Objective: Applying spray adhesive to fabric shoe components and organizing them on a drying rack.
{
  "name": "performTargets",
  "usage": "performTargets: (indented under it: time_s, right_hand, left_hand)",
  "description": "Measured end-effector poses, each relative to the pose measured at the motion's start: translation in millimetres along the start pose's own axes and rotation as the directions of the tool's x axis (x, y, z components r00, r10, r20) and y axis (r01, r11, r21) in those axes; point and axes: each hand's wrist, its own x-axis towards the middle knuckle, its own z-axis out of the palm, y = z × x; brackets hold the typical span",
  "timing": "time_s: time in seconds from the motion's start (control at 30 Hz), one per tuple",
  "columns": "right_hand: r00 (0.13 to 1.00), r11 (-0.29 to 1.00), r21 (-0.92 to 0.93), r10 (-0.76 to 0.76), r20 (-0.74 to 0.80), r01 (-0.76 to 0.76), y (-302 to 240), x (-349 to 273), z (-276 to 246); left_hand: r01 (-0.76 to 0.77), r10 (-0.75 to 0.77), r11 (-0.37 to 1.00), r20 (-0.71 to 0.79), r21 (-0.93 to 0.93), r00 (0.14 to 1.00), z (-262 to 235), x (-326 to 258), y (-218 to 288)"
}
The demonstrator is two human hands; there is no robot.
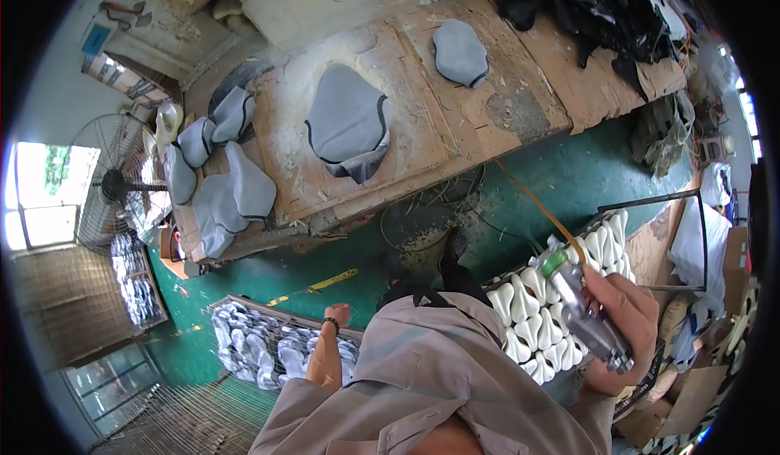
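1. Right hand [630, 305]: wrapped round a metal gun [597, 337] with a green part near its front, looks like a spray gun. The gun is off to the right, overlapping the white pads [524, 296] in view; can't tell the gap.
2. Left hand [337, 315]: hanging out to the left with nothing visible in it. Too small to tell if the fingers are curled.
3. The orange hose [555, 221] goes from the gun's end of things up to the counter [467, 134]. My guess: it could catch on that ragged edge and jerk the gun.
4. If the gun leaks, I'd worry about drips marking the white pads, since they're so close in view.
5. On the counter there's one big grey cover [345, 114] in the middle, more at the left, one further right. A fan [112, 184] stands past the left end; if it's running, it might blow spray sideways.
6. Writing: the yellow tape [333, 279] on the floor has dark marks, too small to read. No readable brand or label on the gun.
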Motion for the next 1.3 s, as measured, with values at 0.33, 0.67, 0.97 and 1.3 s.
performTargets:
  time_s: [0.33, 0.67, 0.97, 1.3]
  right_hand:
    - [0.995, 0.995, 0.007, 0.104, 0.012, -0.104, -116.1, 40.0, 50.6]
    - [0.989, 0.997, -0.055, -0.044, 0.142, 0.052, -226.8, 43.7, 94.0]
    - [0.935, 0.963, -0.18, -0.135, 0.327, 0.202, -300.1, 32.2, 120.1]
    - [0.904, 0.947, -0.217, -0.134, 0.407, 0.238, -318.0, -8.6, 115.3]
  left_hand:
    - [-0.306, 0.309, 0.951, 0.131, -0.045, 0.942, -7.1, 15.7, 26.8]
    - [-0.164, 0.191, 0.974, 0.182, -0.156, 0.965, -52.9, 67.1, -43.5]
    - [-0.035, 0.09, 0.961, 0.191, -0.276, 0.977, -78.1, 102.0, -95.2]
    - [-0.234, 0.292, 0.929, 0.182, -0.287, 0.939, -75.3, 86.0, -43.6]
